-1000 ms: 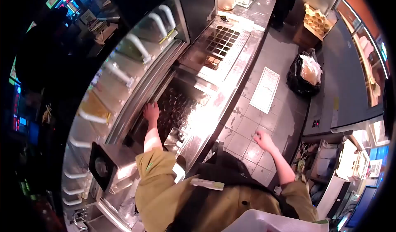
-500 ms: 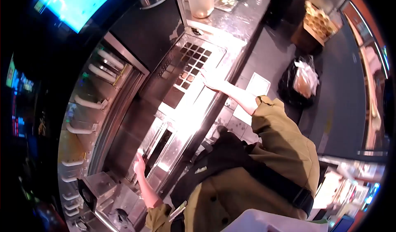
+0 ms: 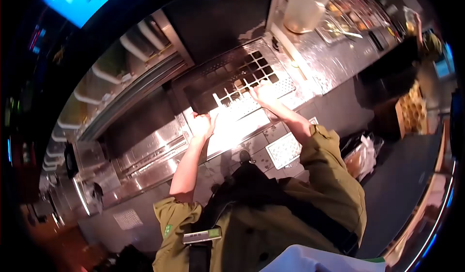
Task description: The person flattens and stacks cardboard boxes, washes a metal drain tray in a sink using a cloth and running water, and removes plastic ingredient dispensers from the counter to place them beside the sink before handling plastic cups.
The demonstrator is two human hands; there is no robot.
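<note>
A metal panel with square openings lies in the steel counter, with a perforated surface around the grid. My left hand is closed at the panel's near left corner, its thumb on top. My right hand is on the near side of the grid, its fingers curled over the bars. Strong glare washes out the metal between the two hands, and some fingertips are hidden. To the left of my left hand runs the dark counter recess with a metal rail along its front.
Behind the recess stand several containers with white handles. A translucent pitcher and trays of food are at the back right. A plastic-wrapped bundle and a cardboard box lie to the right. Another person's hand shows far right.
My left hand has moved from the frame at the left of the counter to the grid panel. The right hand stays at the panel with fingers more curled. The whole view has turned.
</note>
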